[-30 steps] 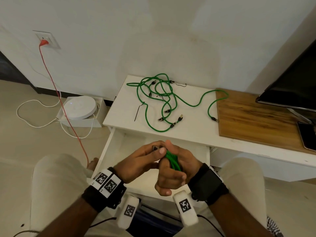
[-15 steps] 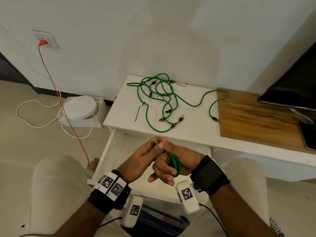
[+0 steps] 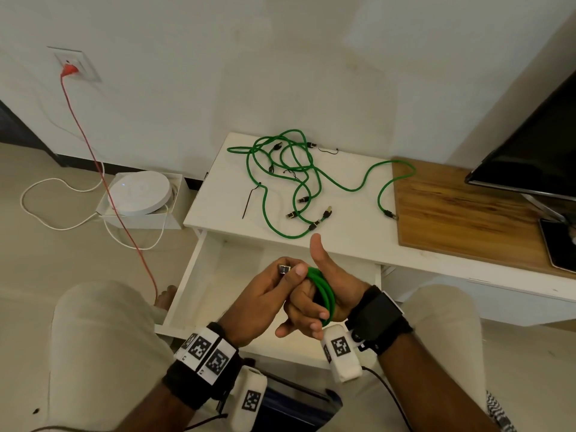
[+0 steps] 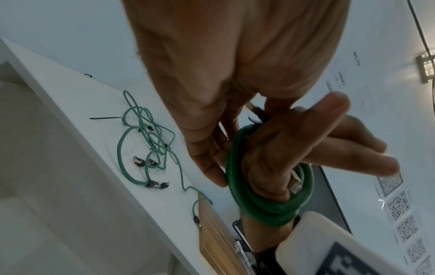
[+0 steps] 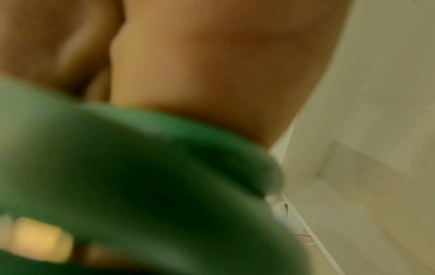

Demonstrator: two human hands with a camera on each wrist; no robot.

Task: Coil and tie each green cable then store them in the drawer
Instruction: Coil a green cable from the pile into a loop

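A small green cable coil (image 3: pixel 325 294) (image 4: pixel 259 210) is wound round the fingers of my right hand (image 3: pixel 311 310) (image 4: pixel 306 148), above the open white drawer (image 3: pixel 215 275). That hand's thumb stands up off the coil and its fingers are stretched out. My left hand (image 3: pixel 291 269) (image 4: pixel 223 148) pinches the coil's metal-tipped end against it. The right wrist view is a blur of green coil (image 5: pixel 141 167) and right hand (image 5: pixel 212 74). Several loose green cables (image 3: pixel 299 182) (image 4: pixel 146 145) lie tangled on the white tabletop, with a black cable tie (image 3: pixel 249 202) (image 4: pixel 105 118) beside them.
A wooden board (image 3: pixel 467 219), a TV (image 3: pixel 530 151) and a phone (image 3: pixel 558 244) fill the table's right side. On the floor at left stand a round white device (image 3: pixel 140 191) in its box and a red cord (image 3: pixel 103 169). My knees flank the drawer.
My right hand, closed round the coil a second ago, has spread its fingers and lifted its thumb. The left hand still pinches the cable end.
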